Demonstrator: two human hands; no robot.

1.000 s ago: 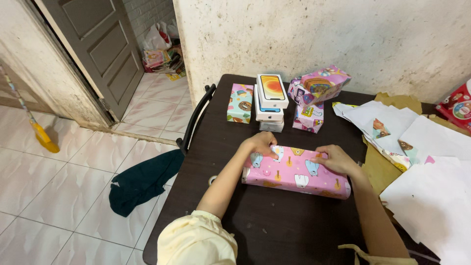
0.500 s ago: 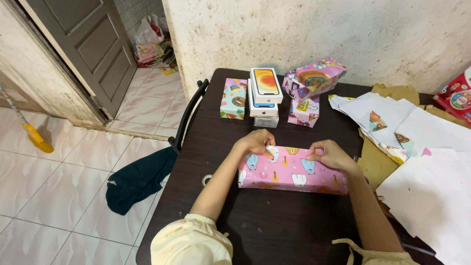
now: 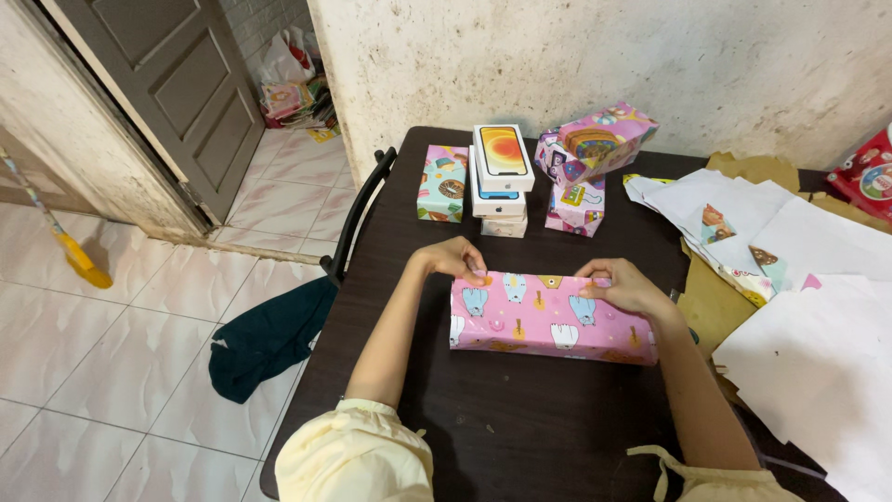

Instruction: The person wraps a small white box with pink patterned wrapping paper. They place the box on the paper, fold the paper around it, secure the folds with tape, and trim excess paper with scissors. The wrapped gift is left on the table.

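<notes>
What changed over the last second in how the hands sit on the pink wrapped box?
The left hand slid from the box's top face outward to its far left corner, fingertips pinching the paper edge there. The right hand stayed pressing the far edge near the right end. The pink wrapped box still lies flat on the dark table; the stacked boxes and loose paper sheets are unmoved.

pink animal-print parcel (image 3: pixel 548 316), dark brown table (image 3: pixel 520 418), white sheets (image 3: pixel 818 363)
</notes>
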